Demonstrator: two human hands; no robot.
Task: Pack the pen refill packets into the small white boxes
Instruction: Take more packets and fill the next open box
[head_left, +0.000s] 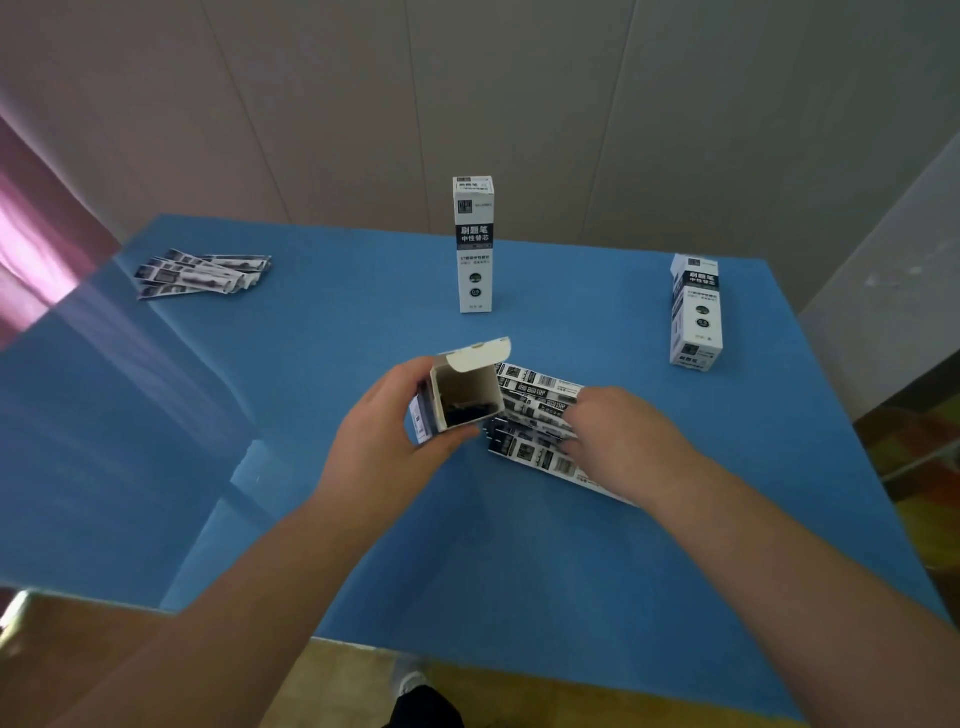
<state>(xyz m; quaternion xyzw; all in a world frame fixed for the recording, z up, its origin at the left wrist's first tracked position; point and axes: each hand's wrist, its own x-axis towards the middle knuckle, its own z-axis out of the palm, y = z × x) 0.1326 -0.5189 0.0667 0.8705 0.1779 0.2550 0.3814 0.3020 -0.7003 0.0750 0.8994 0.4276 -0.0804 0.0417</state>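
While the left hand (384, 431) grips an open white refill box (462, 400), flap up and dark contents showing inside, the right hand (623, 436) rests with curled fingers on a pile of pen refill packets (535, 410) just beside the box on a blue table (311, 389); whether it has hold of one cannot be told. Two closed boxes stand upright, one at centre (474, 244), one at far right (696, 312). More packets (202, 273) lie far left.
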